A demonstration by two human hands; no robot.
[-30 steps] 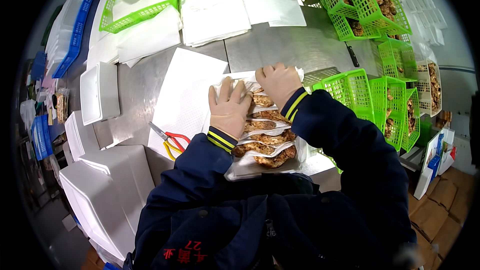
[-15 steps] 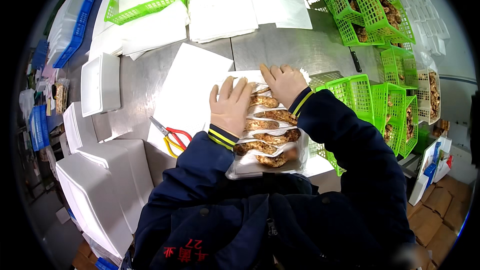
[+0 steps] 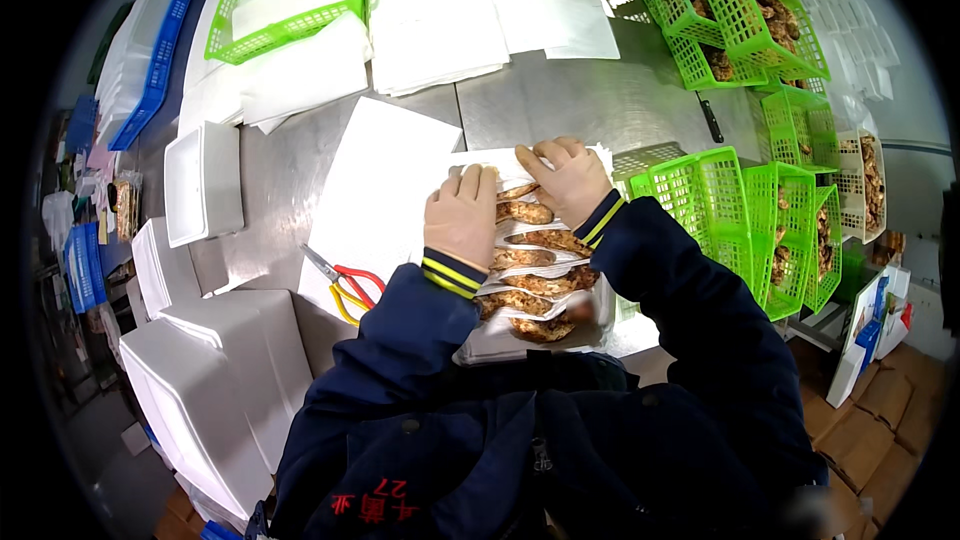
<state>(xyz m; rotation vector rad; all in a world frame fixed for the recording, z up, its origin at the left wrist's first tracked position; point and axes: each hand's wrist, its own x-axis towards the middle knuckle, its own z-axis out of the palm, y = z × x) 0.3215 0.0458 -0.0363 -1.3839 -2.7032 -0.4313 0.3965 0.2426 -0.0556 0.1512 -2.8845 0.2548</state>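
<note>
A white box [image 3: 482, 345] lined with white paper stands before me, holding several brown mottled mushrooms [image 3: 548, 283] in rows. Folds of white paper separate the rows. My left hand [image 3: 462, 215], in a thin beige glove, lies over the box's left side, fingers stretched forward along the paper. At the far end, my gloved right hand [image 3: 568, 182] has bent fingers and its thumb at the white paper [image 3: 480, 158], seemingly pinching its edge beside the farthest mushroom [image 3: 518, 192]. The fingertips partly hide what they touch. Pliers-like cutters [image 3: 345, 280] with red and yellow handles lie left of the box.
White lidded boxes [image 3: 215, 380] stand at the left, near an upright white tray [image 3: 203, 185]. Green baskets [image 3: 690, 195], several with mushrooms, line the right side. A black-handled knife [image 3: 711, 122] lies near them. White sheets [image 3: 430, 20] and a green basket [image 3: 285, 35] occupy the far side.
My left hand has drawn its fingers closer together and shifted slightly down. The right hand's fingers have moved slightly nearer, still at the box's far end. The mushrooms keep their rows.
</note>
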